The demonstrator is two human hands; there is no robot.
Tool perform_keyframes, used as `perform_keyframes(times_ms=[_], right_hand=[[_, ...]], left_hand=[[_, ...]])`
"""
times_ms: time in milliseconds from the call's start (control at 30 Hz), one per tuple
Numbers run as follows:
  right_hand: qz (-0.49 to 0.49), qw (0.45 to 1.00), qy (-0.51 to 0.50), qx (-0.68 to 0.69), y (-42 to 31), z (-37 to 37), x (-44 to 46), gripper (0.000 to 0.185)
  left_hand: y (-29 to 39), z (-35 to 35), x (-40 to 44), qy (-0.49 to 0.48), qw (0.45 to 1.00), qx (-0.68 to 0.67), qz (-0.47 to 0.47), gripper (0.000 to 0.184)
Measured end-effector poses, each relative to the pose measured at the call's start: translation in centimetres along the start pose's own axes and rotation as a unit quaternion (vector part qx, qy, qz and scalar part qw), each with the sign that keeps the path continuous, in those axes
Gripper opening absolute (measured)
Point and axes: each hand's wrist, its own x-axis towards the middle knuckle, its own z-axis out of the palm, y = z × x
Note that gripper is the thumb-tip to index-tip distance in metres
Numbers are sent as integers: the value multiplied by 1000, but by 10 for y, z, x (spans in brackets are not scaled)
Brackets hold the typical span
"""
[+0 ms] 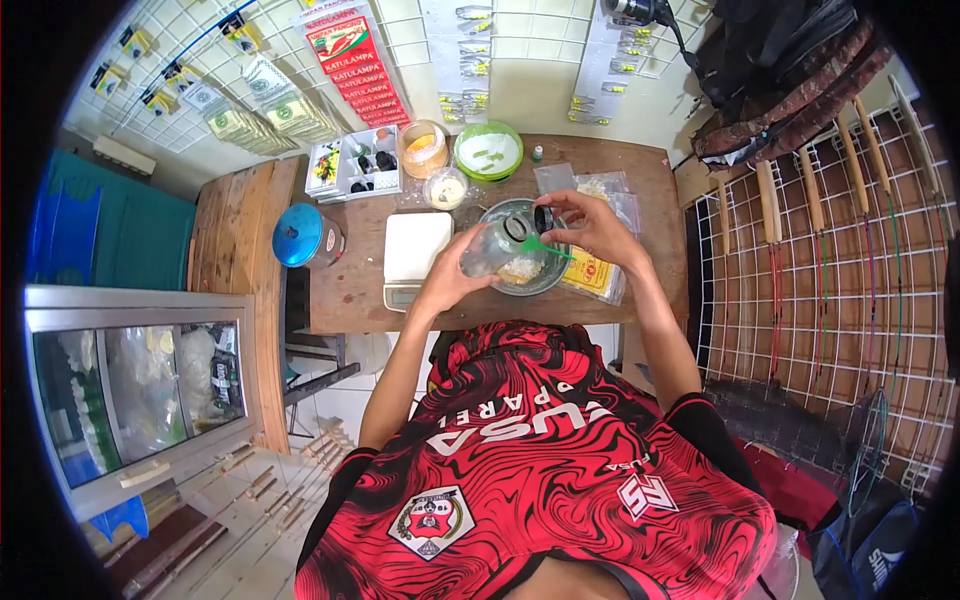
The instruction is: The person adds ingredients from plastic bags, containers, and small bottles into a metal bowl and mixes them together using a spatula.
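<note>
My left hand [458,272] is closed around a clear plastic bottle [484,251], tilted with its dark-ringed mouth to the right. In my right hand [597,232], pinched by the fingers, is a black cap [543,219]. A thin green piece [545,247] lies between the bottle mouth and my right fingers; I cannot tell what it is joined to. Below both hands stands a grey bowl [545,286] with pale, crumbly stuff [522,267] in it. Left of the bowl is a white kitchen scale [416,246], beside my left hand.
Behind stand a green tub of white powder [489,127], an orange-filled jar [422,141], a small cup [446,188] and a white organizer box [330,190]. A blue-lidded can [297,236] is at left. Plastic packets [597,275] lie right of the bowl. Rods hang along the right.
</note>
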Motion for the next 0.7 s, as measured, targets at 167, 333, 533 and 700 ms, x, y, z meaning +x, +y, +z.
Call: perform_keyframes(times_ms=[167,333,533,700], right_hand=[[47,997,24,59,36,27,-11,46],[28,987,-7,-160,119,80,-27,47],[6,995,54,-80,97,58,-27,46],[41,995,34,87,76,35,-22,44]], left_hand=[[-2,-6,-8,28,996,74,40,78],[-5,-3,-19,48,996,69,14,77],[0,11,-24,55,997,40,-24,76],[-3,22,-27,72,994,82,-20,81]])
